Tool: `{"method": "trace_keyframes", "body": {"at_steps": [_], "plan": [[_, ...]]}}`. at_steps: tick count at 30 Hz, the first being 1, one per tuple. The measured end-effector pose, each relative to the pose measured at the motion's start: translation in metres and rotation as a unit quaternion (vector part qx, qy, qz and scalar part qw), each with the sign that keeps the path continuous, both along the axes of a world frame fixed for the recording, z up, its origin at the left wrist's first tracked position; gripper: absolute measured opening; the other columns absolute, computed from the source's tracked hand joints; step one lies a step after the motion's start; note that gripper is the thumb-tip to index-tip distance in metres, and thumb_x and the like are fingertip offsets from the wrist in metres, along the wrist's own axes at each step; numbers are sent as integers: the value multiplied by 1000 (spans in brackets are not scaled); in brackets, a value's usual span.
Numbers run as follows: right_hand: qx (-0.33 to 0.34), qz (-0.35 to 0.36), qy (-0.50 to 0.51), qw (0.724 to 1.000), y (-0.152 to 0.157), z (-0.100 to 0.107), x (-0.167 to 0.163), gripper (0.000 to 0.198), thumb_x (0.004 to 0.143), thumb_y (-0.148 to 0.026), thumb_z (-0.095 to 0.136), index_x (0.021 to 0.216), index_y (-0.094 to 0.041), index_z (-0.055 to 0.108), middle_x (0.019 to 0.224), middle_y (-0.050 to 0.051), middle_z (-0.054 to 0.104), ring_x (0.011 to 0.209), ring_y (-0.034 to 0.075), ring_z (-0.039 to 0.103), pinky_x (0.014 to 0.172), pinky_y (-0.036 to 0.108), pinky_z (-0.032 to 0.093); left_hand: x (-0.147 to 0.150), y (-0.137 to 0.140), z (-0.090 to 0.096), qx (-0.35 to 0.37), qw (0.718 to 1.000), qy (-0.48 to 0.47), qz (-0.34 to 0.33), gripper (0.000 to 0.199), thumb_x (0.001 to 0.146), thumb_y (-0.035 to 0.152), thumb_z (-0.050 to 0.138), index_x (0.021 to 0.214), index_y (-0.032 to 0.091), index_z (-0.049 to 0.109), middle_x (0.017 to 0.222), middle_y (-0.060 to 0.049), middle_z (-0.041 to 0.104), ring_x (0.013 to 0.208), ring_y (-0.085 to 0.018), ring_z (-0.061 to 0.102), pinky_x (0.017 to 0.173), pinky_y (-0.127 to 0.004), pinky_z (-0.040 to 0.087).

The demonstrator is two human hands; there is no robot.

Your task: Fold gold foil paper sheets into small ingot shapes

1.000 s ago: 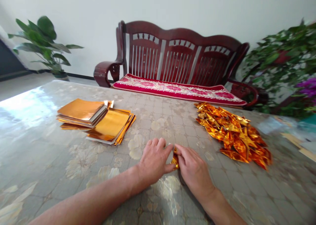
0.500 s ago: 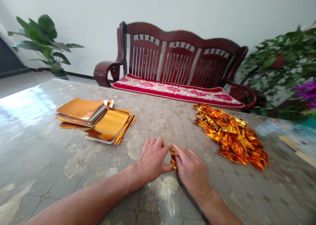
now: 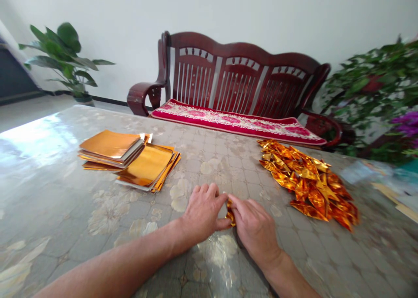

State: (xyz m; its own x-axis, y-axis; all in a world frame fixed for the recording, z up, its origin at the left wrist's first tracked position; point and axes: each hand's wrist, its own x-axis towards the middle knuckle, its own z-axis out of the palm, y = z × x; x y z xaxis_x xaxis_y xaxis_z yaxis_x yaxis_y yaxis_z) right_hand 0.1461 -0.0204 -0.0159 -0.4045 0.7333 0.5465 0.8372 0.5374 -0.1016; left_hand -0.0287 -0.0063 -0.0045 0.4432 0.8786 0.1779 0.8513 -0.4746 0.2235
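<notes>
Between my two hands, low over the table, is a small piece of folded gold foil paper, mostly covered by fingers. My left hand pinches its left side with thumb and forefinger, the other fingers curled on the table side. From the right, my right hand closes its fingers on the same piece. Two overlapping stacks of flat gold foil sheets lie to the left. On the right is a heap of folded gold foil ingots, shiny and pointed at the ends.
The table has a patterned, glossy cover. Clear plastic bags lie at its right edge. Beyond stands a dark wooden bench with a red seat cover. Leafy plants flank it.
The view has shifted slightly, so everything sits a little farther right and lower. Both hands keep nearly the same grip on the folded foil paper.
</notes>
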Motion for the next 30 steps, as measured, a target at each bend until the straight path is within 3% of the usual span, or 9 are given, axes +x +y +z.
{"method": "trace_keyframes", "body": {"at_steps": [18, 30], "plan": [[-53, 34, -7, 998, -4, 3, 3, 24, 93, -9, 51, 107, -17, 68, 79, 3, 69, 76, 19, 59, 74, 30, 43, -1, -2, -4, 32, 999, -16, -4, 45, 81, 56, 67, 117, 29, 61, 103, -4, 59, 96, -24, 55, 82, -38, 39], [-75, 13, 34, 997, -4, 2, 4, 25, 93, -10, 48, 99, -20, 70, 84, 3, 73, 77, 17, 65, 74, 27, 44, -2, -12, -7, 92, 994, 20, -59, 26, 91, 44, 60, 108, 24, 59, 95, -2, 63, 92, -23, 56, 89, -43, 36]]}}
